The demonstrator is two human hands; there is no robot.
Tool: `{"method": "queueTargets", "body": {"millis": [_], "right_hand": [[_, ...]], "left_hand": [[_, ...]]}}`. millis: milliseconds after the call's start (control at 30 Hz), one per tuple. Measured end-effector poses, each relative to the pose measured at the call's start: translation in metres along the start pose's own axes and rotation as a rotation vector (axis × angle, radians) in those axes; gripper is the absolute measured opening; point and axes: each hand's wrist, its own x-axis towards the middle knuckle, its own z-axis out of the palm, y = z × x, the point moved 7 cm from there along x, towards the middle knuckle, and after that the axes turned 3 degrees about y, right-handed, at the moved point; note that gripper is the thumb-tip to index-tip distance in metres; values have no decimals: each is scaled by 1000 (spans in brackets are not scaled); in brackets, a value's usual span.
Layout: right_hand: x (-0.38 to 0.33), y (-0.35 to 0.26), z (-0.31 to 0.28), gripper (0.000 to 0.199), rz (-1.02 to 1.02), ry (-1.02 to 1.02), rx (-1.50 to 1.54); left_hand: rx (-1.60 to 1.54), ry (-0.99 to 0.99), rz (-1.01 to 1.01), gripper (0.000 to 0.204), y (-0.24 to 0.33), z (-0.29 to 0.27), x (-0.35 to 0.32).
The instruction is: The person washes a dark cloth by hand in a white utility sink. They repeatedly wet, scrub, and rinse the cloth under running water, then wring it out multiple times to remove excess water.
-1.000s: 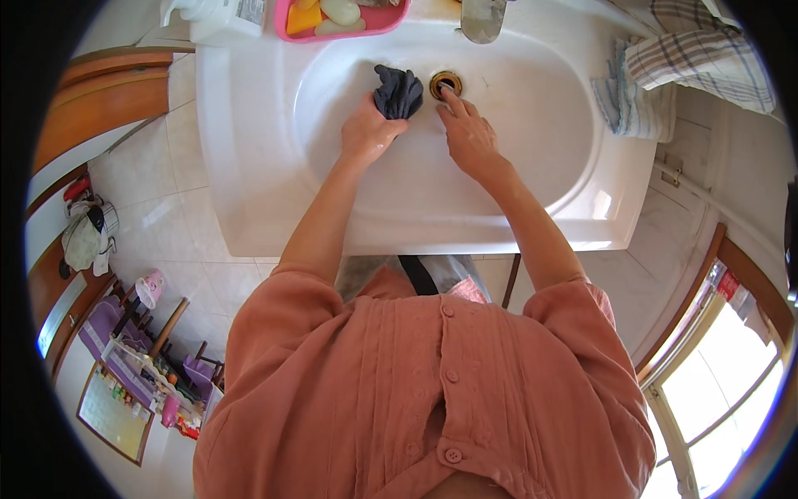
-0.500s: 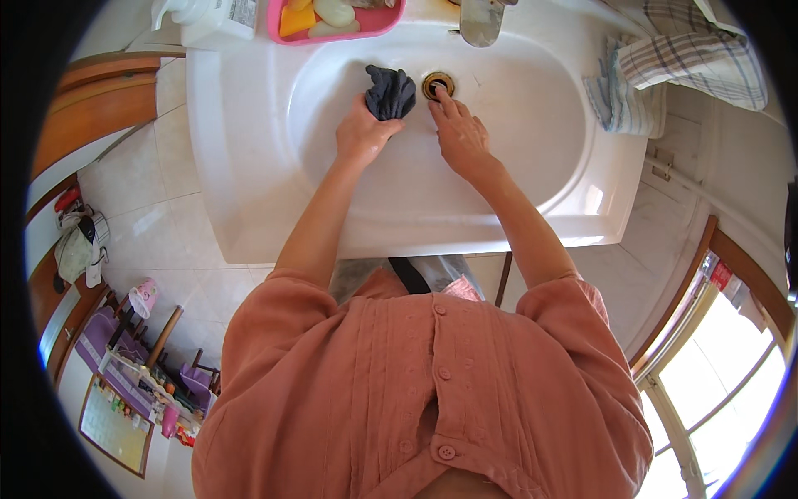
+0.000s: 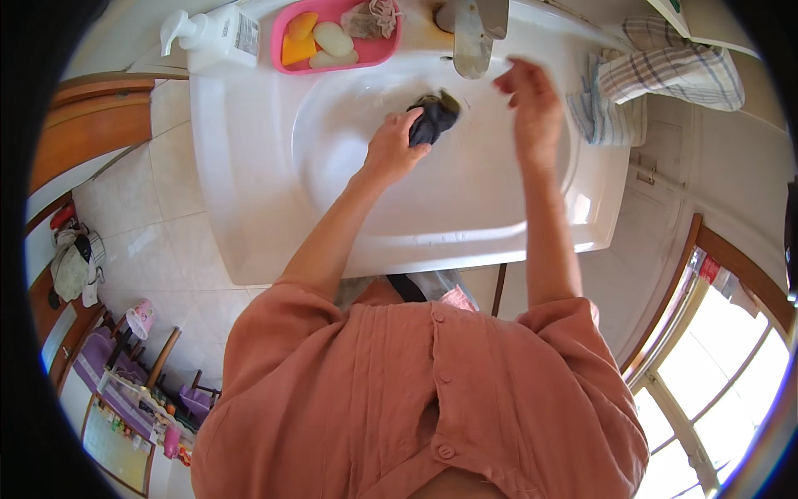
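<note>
My left hand [image 3: 394, 150] is closed around a bunched dark grey cloth [image 3: 430, 123], holding it low in the white sink [image 3: 399, 224]. The cloth lies over the drain area, so the drain is mostly hidden; an olive-brown edge shows at its far end. To the right, my right hand [image 3: 534, 108] is raised over the basin near the metal faucet [image 3: 472, 51]. Its fingers are loosely bent and apart, slightly smeared by motion, with nothing seen in them.
At the back left, a white pump bottle [image 3: 218, 40] stands beside a pink tray [image 3: 337, 63] with soap bars and a small mesh pouch. Folded striped and checked towels [image 3: 669, 76] rest at the right rim. A window [image 3: 706, 358] is at lower right.
My left hand has carried the cloth rightward over the drain area. My right hand has left the drain and moved up and right, beside the faucet. The view has shifted slightly.
</note>
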Motion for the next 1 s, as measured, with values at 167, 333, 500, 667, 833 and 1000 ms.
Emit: {"method": "queueTargets", "body": {"millis": [167,333,500,667,833,1000], "right_hand": [[22,-82,13,35,208,-216,337],[26,-98,15,38,261,-286,675],[24,-93,7,30,209,-299,667],[7,-18,-3,30,299,-208,458],[-30,60,2,26,531,-202,406],[-44,83,28,25,600,-284,344]], "left_hand": [[-6,100,-33,57,8,0,3],[112,169,-47,51,17,5,13],[367,156,-30,46,34,5,42],[-278,160,-73,37,24,8,70],[-198,116,-86,34,29,-8,63],[242,146,30,32,10,-12,45]]}}
